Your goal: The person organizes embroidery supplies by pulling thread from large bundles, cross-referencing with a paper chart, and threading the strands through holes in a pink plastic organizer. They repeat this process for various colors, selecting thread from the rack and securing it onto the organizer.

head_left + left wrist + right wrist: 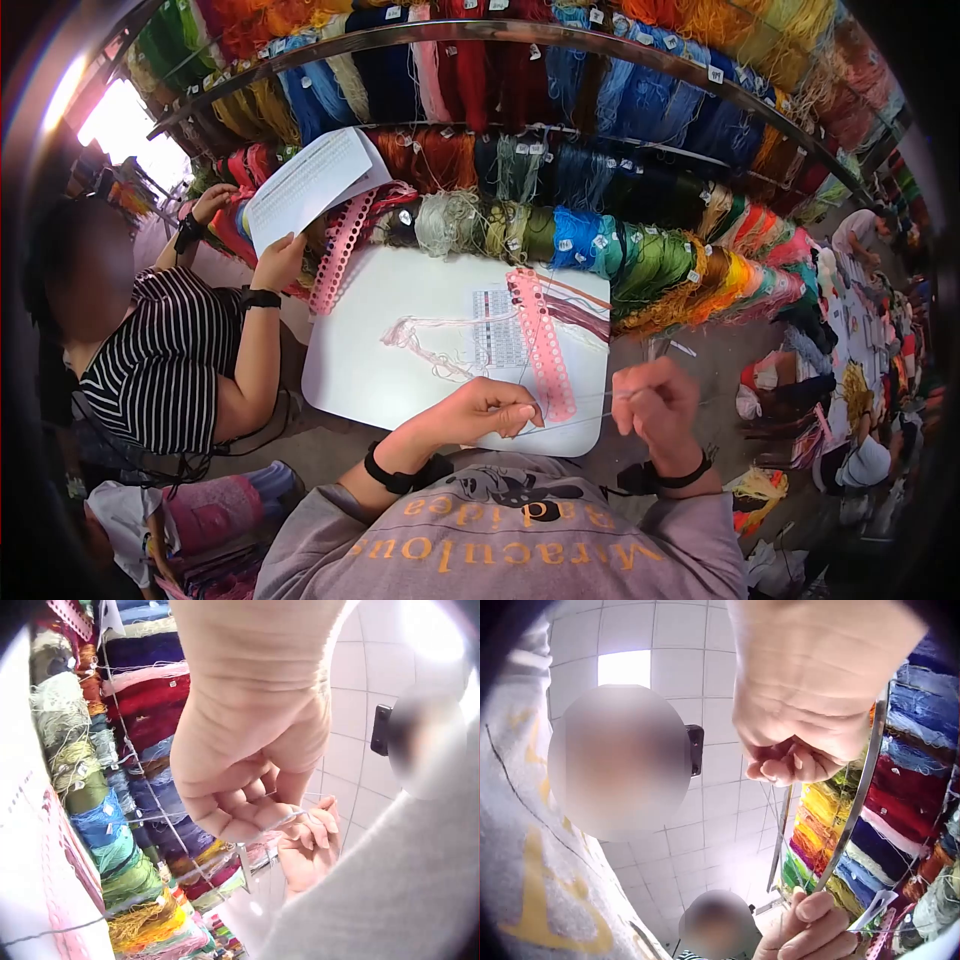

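A thin grey-blue thread [75, 927] runs between the two hands in front of the chest. The left hand [482, 410] pinches it between thumb and curled fingers, over the near edge of a white board [345, 355]. Raised a little higher on the right, the right hand [655, 400] grips the thread with its fingers folded in. On the board lies a pink strip [545, 350] punched with holes, with dark mauve threads [575, 312] at its far end. Left of it are a printed chart [490, 345] and a loose pale pink skein [405, 335].
Thick rolls of coloured thread [450, 225] hang behind the board, with metal rails [500, 25] above. At left, a person in a striped top [165, 350] holds paper sheets [310, 185] near a second pink punched strip [340, 255]. Other people sit farther off.
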`<control>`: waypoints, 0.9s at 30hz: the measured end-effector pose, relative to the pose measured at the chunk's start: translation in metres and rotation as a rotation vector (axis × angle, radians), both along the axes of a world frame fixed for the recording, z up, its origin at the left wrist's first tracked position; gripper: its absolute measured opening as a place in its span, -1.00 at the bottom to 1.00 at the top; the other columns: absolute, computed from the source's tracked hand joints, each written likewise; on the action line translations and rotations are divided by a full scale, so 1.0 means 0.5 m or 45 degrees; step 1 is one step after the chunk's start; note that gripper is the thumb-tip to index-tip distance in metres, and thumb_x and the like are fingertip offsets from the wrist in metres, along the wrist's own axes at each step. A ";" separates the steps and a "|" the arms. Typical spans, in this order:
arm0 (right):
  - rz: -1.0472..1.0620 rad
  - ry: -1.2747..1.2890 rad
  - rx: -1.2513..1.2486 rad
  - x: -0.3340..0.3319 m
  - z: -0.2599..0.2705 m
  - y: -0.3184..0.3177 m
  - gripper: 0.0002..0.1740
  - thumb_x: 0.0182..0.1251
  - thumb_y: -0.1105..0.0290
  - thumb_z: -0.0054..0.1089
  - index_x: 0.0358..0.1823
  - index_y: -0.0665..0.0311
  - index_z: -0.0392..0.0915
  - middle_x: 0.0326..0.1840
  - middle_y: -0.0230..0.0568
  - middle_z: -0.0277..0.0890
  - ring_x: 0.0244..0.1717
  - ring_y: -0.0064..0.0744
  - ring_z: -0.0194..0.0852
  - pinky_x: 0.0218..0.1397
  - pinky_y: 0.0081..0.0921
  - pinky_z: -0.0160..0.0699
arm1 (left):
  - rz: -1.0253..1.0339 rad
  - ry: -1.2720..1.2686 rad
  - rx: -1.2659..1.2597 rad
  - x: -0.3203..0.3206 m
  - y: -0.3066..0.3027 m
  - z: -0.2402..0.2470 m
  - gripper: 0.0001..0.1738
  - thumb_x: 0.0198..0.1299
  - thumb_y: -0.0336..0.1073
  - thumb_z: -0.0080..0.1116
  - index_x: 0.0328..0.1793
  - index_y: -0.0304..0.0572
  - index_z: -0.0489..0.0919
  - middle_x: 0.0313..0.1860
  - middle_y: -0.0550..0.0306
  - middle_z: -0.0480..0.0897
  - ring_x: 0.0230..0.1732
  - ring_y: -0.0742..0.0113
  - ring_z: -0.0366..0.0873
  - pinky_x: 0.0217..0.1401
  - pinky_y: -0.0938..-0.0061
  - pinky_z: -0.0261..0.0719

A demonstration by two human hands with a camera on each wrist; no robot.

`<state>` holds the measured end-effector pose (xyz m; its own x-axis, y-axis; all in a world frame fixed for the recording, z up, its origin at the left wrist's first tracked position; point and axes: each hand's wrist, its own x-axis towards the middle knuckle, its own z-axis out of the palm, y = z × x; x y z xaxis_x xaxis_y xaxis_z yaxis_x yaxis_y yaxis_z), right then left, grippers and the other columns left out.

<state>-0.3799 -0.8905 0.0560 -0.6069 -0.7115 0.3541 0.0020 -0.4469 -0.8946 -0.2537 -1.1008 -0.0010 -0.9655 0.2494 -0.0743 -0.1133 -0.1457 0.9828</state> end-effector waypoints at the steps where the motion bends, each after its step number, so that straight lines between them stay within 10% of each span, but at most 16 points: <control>1: -0.001 0.003 0.001 -0.005 0.003 -0.001 -0.95 0.31 0.57 0.05 -0.25 0.40 0.48 -0.62 -0.23 0.45 -0.70 -0.56 0.38 -0.66 -0.64 0.29 | -0.001 0.003 0.001 0.000 -0.001 -0.003 -0.64 0.41 -0.18 -0.02 -0.17 -0.40 0.61 -0.58 0.27 0.46 -0.51 0.53 0.35 -0.41 0.60 0.34; 8: -0.153 -0.176 0.203 -0.128 0.087 -0.081 -0.82 0.43 0.37 -0.02 -0.22 0.36 0.45 -0.55 -0.27 0.46 -0.66 -0.61 0.33 -0.64 -0.68 0.24 | 0.311 -0.064 0.032 -0.046 -0.031 -0.034 -0.63 0.43 -0.17 -0.07 -0.21 -0.39 0.57 -0.44 0.19 0.57 -0.40 0.49 0.48 -0.23 0.54 0.45; 19: -0.316 0.521 -0.236 -0.446 0.314 -0.305 -0.72 0.40 0.25 0.08 -0.03 0.28 0.55 -0.02 -0.27 0.61 -0.08 -0.57 0.52 -0.05 -0.67 0.45 | 0.937 0.341 -0.225 -0.446 -0.207 0.030 -0.61 0.41 -0.07 -0.07 0.14 -0.17 0.53 0.02 0.27 0.55 -0.08 0.48 0.48 0.01 0.52 0.46; 22: -0.293 0.849 0.004 -0.519 0.253 -0.338 -0.73 0.39 0.23 0.09 -0.06 0.24 0.58 -0.08 -0.35 0.62 -0.14 -0.60 0.50 -0.05 -0.65 0.44 | 1.209 0.642 -0.429 -0.519 -0.215 -0.001 -0.57 0.37 -0.12 0.00 0.25 -0.18 0.45 0.05 0.23 0.53 -0.08 0.46 0.47 0.02 0.54 0.45; 27: 0.103 0.418 0.836 -0.602 0.014 -0.345 -0.80 0.34 0.26 0.11 -0.28 0.25 0.57 -0.36 -0.37 0.59 -0.39 -0.65 0.48 -0.30 -0.67 0.48 | 0.825 0.428 -0.865 -0.548 -0.179 -0.067 -0.62 0.23 -0.27 0.16 0.16 -0.21 0.54 -0.04 0.06 0.53 -0.10 0.30 0.54 -0.01 0.47 0.49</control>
